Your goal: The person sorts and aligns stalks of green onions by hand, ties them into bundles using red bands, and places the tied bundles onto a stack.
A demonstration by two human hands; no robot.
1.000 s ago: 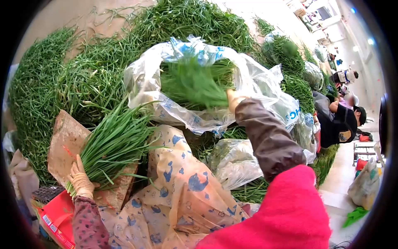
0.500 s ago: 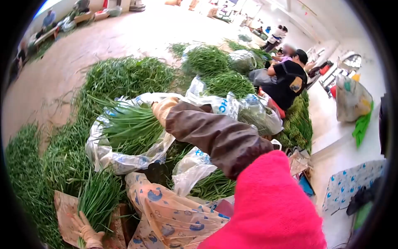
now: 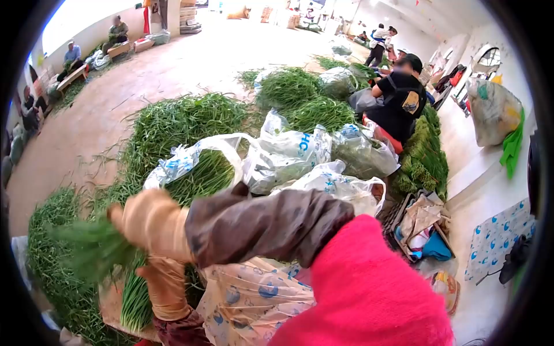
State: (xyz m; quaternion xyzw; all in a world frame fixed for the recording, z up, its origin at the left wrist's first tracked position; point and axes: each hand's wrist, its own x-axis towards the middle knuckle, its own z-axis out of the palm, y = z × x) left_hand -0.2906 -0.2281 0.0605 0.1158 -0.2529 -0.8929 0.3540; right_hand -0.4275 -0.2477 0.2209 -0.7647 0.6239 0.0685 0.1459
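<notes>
Green bunch is over at your left side, a motion-blurred tuft sticking out of your right hand, which looks wrapped around it, though the blur hides the exact finger placement. That whole arm reaches across you, pink fuzzy sleeve first, then the brown oversleeve.

Your left hand is just below the right one, upright beside a second bundle on the board. Honestly can't tell if its fingers are closed on those stalks or only next to them. Both your hands are in tan gloves, btw. Your whale-print cover spreads out under the right arm.

Just past your right hand you've got the open bag with long stalks inside, and beside it a white bag with blue lettering. Loose greens are heaped along your left, and another big pile sits behind the open bag. Off to your right there's a crate with papers and something blue in it.

Farther out, a person in a black top is next to more greens, somebody in a white top stands behind, and two people sit along the far left wall.
</notes>
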